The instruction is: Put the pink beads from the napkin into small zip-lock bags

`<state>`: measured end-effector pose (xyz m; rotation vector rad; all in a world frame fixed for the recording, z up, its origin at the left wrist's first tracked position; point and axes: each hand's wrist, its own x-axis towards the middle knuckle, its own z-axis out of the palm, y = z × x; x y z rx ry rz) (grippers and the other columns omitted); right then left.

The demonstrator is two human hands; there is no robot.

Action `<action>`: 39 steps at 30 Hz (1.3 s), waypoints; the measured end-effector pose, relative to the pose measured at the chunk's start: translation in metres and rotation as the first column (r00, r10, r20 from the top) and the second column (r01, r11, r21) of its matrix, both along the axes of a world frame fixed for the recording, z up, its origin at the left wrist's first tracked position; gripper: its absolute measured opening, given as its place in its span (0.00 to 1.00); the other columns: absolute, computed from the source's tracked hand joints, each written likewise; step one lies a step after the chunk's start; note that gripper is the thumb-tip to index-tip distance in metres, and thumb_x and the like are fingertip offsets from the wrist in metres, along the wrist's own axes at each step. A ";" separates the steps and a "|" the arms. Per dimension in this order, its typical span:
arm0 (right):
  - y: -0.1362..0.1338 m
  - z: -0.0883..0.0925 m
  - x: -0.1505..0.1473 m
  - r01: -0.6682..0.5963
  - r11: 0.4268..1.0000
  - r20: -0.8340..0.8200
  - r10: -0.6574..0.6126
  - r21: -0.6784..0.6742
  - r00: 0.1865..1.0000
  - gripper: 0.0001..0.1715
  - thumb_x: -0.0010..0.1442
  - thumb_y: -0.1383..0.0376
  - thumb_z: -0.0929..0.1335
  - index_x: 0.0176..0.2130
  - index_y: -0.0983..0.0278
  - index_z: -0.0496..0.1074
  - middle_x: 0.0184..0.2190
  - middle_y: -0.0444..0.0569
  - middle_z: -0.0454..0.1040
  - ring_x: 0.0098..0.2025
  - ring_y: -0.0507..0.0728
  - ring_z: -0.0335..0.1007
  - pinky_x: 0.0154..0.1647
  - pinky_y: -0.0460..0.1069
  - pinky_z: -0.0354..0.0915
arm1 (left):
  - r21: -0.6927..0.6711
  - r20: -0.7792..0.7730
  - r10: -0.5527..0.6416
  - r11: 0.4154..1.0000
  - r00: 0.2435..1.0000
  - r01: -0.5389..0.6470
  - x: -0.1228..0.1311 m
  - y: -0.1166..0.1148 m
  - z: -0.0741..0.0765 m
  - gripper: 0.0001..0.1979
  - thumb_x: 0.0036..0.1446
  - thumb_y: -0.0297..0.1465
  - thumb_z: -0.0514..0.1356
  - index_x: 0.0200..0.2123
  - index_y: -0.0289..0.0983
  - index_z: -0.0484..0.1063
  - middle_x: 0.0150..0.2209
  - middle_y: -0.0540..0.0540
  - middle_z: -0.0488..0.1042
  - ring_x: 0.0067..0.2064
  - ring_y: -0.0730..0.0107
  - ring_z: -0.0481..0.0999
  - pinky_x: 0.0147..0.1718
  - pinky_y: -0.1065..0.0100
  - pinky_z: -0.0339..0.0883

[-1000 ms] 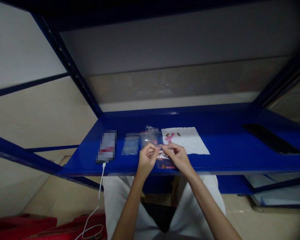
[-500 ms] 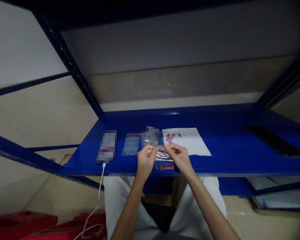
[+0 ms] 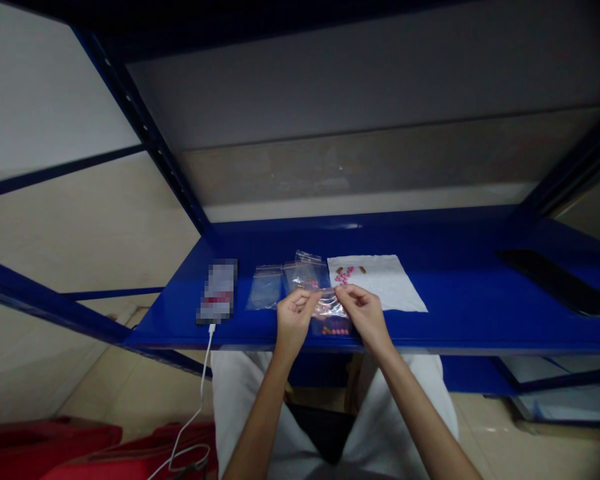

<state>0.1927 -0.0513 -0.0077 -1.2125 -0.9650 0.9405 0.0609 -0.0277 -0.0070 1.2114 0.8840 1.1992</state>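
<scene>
Both hands pinch the top edge of a clear zip-lock bag (image 3: 331,308); pink tablets and a brownish capsule (image 3: 334,331) lie along its bottom. My left hand (image 3: 295,317) is closed on the left corner, my right hand (image 3: 363,310) on the right corner. Just beyond them rest more clear zip-lock bags (image 3: 307,268), with some pink pieces inside. Left of these lies a flat clear bag (image 3: 265,288). On a white sheet (image 3: 400,293) behind my right hand sit several pink tablets (image 3: 344,275) and a few brown capsules (image 3: 363,270).
All this lies on a blue metal shelf (image 3: 460,267) with uprights at both sides. A phone (image 3: 218,293) with a white cable (image 3: 201,393) is at left, a dark flat object (image 3: 555,280) at right. Red items (image 3: 45,447) are on the floor at lower left.
The bag's top edge looks stretched straighter between my hands. The whole view has shifted slightly; both hands keep their pinch.
</scene>
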 end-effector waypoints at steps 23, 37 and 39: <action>-0.001 -0.001 0.000 -0.058 0.998 0.082 0.056 0.020 0.995 0.14 0.46 0.56 0.71 0.27 0.66 0.76 0.23 0.47 0.75 0.24 0.52 0.67 0.25 0.46 0.62 | -0.062 0.004 0.027 0.998 1.000 -0.027 0.002 0.002 0.000 0.13 0.45 0.37 0.64 0.26 0.32 0.68 0.21 0.50 0.73 0.20 0.72 0.74 0.18 0.74 0.69; -0.004 0.000 0.001 0.044 0.997 -0.052 -0.047 -0.058 0.998 0.16 0.49 0.54 0.69 0.21 0.63 0.68 0.13 0.39 0.61 0.15 0.49 0.52 0.16 0.45 0.49 | -0.052 -0.083 -0.115 0.992 0.990 0.111 0.010 -0.001 0.000 0.17 0.51 0.43 0.57 0.23 0.34 0.67 0.15 0.51 0.70 0.16 0.71 0.71 0.12 0.75 0.62; -0.004 -0.002 0.003 -0.002 0.998 -0.062 -0.002 -0.055 0.998 0.17 0.50 0.54 0.69 0.21 0.63 0.65 0.13 0.38 0.57 0.15 0.48 0.49 0.17 0.45 0.46 | -0.056 -0.089 -0.101 0.994 0.991 0.097 0.011 0.000 -0.003 0.17 0.52 0.43 0.56 0.25 0.34 0.70 0.16 0.50 0.71 0.16 0.71 0.72 0.12 0.75 0.62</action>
